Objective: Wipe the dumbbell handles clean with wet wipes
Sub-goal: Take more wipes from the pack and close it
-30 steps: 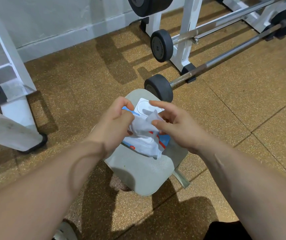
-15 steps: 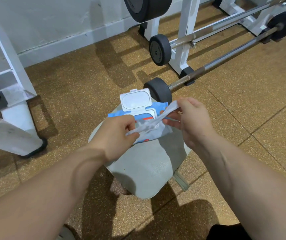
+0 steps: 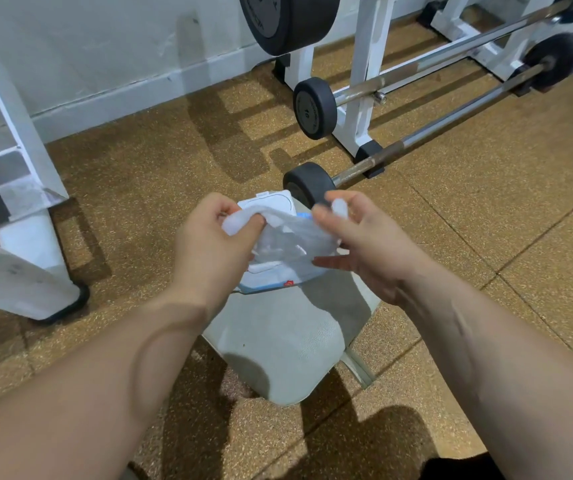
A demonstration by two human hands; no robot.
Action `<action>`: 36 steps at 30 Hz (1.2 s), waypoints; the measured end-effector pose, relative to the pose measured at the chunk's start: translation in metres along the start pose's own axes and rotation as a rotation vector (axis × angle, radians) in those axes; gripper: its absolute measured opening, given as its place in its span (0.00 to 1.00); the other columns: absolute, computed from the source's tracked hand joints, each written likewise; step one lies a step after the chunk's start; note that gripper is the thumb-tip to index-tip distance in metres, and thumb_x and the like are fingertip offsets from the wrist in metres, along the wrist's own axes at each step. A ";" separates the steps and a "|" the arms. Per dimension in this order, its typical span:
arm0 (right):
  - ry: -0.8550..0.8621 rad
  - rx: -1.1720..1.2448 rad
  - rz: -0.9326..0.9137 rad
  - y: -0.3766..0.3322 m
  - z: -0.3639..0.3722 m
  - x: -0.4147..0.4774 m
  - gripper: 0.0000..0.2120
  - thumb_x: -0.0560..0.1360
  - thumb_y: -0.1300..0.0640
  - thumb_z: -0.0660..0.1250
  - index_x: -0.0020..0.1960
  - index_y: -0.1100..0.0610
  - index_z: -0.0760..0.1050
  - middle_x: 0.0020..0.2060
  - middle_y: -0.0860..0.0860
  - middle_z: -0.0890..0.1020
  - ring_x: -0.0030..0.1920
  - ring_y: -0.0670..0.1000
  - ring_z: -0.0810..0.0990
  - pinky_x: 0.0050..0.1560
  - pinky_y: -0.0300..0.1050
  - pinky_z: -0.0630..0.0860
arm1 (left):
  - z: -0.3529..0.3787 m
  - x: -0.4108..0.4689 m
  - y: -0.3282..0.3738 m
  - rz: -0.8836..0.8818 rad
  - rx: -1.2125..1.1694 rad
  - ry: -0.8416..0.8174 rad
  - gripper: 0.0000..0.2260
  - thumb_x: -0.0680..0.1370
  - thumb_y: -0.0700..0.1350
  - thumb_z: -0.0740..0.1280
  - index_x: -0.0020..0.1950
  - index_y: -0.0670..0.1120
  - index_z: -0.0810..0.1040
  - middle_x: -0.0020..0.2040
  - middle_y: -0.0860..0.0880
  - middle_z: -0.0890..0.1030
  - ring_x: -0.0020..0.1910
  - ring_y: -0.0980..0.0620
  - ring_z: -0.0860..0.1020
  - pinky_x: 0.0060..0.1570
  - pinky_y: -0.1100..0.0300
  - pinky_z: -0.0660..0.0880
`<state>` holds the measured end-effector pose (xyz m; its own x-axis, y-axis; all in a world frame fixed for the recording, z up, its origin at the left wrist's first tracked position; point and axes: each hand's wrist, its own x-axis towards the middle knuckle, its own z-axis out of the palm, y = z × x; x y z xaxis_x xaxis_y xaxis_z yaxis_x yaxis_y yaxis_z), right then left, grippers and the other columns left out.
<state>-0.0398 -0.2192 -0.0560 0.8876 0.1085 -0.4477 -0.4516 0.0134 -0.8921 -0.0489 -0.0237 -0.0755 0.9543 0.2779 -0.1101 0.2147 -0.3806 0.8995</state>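
Wipe (image 3: 285, 237) held taut over the open wipes pack (image 3: 267, 282) on the bench (image 3: 288, 341); left hand (image 3: 208, 247) and right hand (image 3: 364, 244) fingers each pinch an end. Advice: spread it flat and fold it into a pad before reaching the barbell handle (image 3: 451, 118) on the floor beyond.

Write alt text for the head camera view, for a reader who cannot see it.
A left hand and a right hand hold a white wet wipe stretched between them, above an open wipes pack on a grey padded seat. A barbell lies on the gym floor beyond.
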 end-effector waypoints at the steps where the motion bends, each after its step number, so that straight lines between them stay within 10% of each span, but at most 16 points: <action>1: -0.066 -0.047 0.019 0.002 -0.001 -0.001 0.15 0.75 0.60 0.73 0.60 0.57 0.76 0.50 0.55 0.81 0.47 0.53 0.84 0.48 0.55 0.84 | 0.000 0.001 0.003 -0.022 -0.019 0.036 0.13 0.70 0.57 0.74 0.43 0.53 0.73 0.40 0.47 0.79 0.39 0.42 0.81 0.39 0.40 0.81; 5: -0.042 -0.279 -0.011 0.013 0.002 -0.002 0.04 0.75 0.62 0.72 0.46 0.65 0.82 0.41 0.63 0.84 0.40 0.58 0.82 0.44 0.57 0.80 | -0.001 0.002 0.005 -0.107 -0.001 0.139 0.21 0.68 0.56 0.79 0.44 0.51 0.68 0.36 0.50 0.72 0.35 0.48 0.72 0.40 0.40 0.77; 11: -0.092 -0.193 -0.151 0.013 0.012 -0.004 0.08 0.80 0.59 0.66 0.53 0.56 0.84 0.48 0.59 0.86 0.50 0.59 0.84 0.53 0.54 0.77 | 0.012 -0.014 0.015 -0.166 -0.237 -0.325 0.08 0.79 0.47 0.72 0.57 0.48 0.82 0.49 0.45 0.85 0.43 0.49 0.84 0.45 0.52 0.80; 16: -0.097 -0.109 -0.122 0.007 0.013 -0.006 0.10 0.82 0.61 0.62 0.55 0.61 0.82 0.50 0.58 0.86 0.50 0.53 0.84 0.56 0.56 0.80 | 0.008 -0.011 0.014 -0.108 -0.202 -0.125 0.05 0.80 0.41 0.71 0.44 0.45 0.84 0.41 0.38 0.84 0.37 0.49 0.80 0.38 0.54 0.79; 22: 0.343 0.178 -0.053 0.000 -0.005 -0.001 0.13 0.78 0.64 0.55 0.40 0.58 0.75 0.36 0.53 0.82 0.44 0.58 0.84 0.49 0.55 0.82 | -0.005 0.011 -0.005 0.079 0.233 0.046 0.09 0.78 0.40 0.69 0.38 0.48 0.80 0.31 0.50 0.77 0.32 0.53 0.75 0.35 0.58 0.70; 29: 0.459 0.290 -0.124 -0.011 -0.024 -0.004 0.09 0.77 0.61 0.58 0.41 0.57 0.74 0.28 0.52 0.79 0.32 0.53 0.78 0.38 0.49 0.76 | 0.001 0.017 -0.013 0.304 0.494 0.027 0.05 0.72 0.36 0.69 0.41 0.45 0.80 0.36 0.46 0.79 0.39 0.41 0.77 0.41 0.51 0.74; 36: 0.265 0.112 0.015 0.002 -0.023 0.000 0.27 0.77 0.33 0.59 0.55 0.56 0.80 0.41 0.55 0.86 0.45 0.55 0.85 0.53 0.56 0.78 | 0.023 0.006 -0.021 0.586 0.638 -0.191 0.10 0.72 0.39 0.63 0.43 0.43 0.84 0.43 0.45 0.82 0.44 0.43 0.79 0.44 0.49 0.78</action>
<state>-0.0384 -0.2415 -0.0593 0.8667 -0.1540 -0.4744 -0.4593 0.1248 -0.8795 -0.0431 -0.0345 -0.1052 0.9536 -0.2457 0.1742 -0.2983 -0.8506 0.4330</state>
